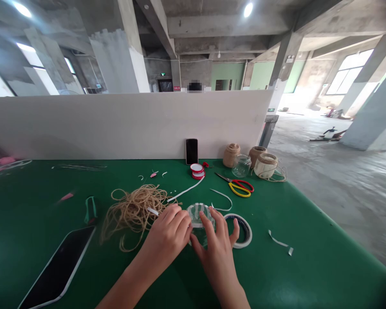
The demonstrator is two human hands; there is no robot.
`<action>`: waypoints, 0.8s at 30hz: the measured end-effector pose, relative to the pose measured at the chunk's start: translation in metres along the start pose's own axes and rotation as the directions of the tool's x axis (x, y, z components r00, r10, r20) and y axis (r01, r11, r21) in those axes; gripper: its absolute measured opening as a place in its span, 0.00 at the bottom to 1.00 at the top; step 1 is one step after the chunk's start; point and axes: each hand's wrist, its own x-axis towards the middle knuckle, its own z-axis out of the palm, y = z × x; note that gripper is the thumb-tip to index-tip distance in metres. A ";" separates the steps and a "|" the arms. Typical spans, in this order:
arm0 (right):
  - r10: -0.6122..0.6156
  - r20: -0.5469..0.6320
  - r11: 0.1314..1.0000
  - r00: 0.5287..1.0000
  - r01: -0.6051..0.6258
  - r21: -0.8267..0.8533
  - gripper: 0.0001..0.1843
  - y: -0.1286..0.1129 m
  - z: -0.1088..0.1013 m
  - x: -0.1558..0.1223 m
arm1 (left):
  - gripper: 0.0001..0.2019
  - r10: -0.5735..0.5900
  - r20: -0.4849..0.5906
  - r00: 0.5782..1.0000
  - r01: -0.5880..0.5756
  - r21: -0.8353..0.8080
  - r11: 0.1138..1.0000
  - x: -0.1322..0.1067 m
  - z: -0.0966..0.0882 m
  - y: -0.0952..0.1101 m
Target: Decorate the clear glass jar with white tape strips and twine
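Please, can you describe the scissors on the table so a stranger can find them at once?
Find the white partition along the far edge of the green table, and the smartphone standing against it. Right of the phone, in front of a clear glass jar, the scissors lie flat. Nothing else nearby has one yellow and one red handle loop.

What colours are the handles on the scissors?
The scissors have one yellow handle and one red, best in the head view.
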 end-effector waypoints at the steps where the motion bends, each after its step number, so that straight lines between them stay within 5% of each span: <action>1: 0.000 -0.001 1.000 1.000 0.000 0.001 0.16 0.000 0.000 0.000 | 0.04 0.006 -0.001 1.000 -0.006 0.008 1.000 0.000 0.000 0.000; 24: -0.023 0.027 1.000 0.999 0.023 -0.003 0.16 0.002 -0.001 0.001 | 0.06 0.033 0.018 0.999 -0.034 0.037 0.999 0.002 0.004 -0.001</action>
